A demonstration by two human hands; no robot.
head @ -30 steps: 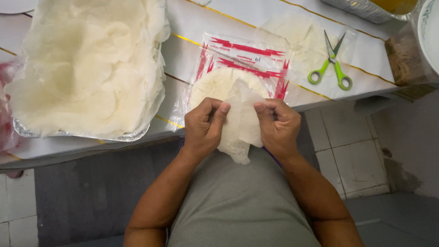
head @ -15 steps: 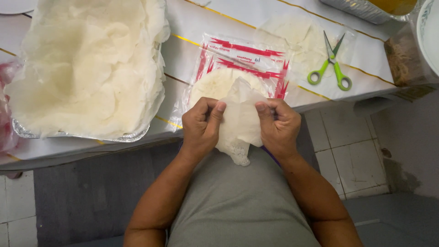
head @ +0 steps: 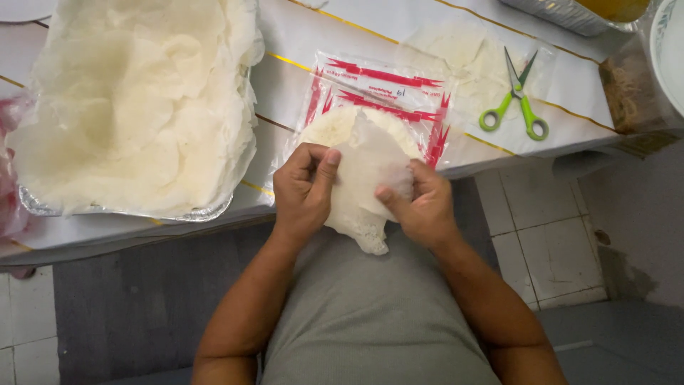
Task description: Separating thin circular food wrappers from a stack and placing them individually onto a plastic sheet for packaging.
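A thin, translucent white wrapper sheet [head: 367, 178] hangs between both hands at the table's front edge. My left hand [head: 305, 191] pinches its left side with thumb and fingers. My right hand [head: 420, 205] grips its right side, thumb on top. Just behind the hands lies a round stack of the same sheets [head: 340, 127] on a clear plastic bag with red print [head: 385, 89].
A foil tray [head: 128, 107] heaped with separated white sheets fills the left of the table. Green-handled scissors [head: 516, 103] lie at the right on another plastic bag of sheets. A foil container and a white bowl rim show at the far right. Tiled floor lies below.
The hands have shifted slightly on the sheet; my right thumb now lies lower across it and the sheet is spread a little wider.
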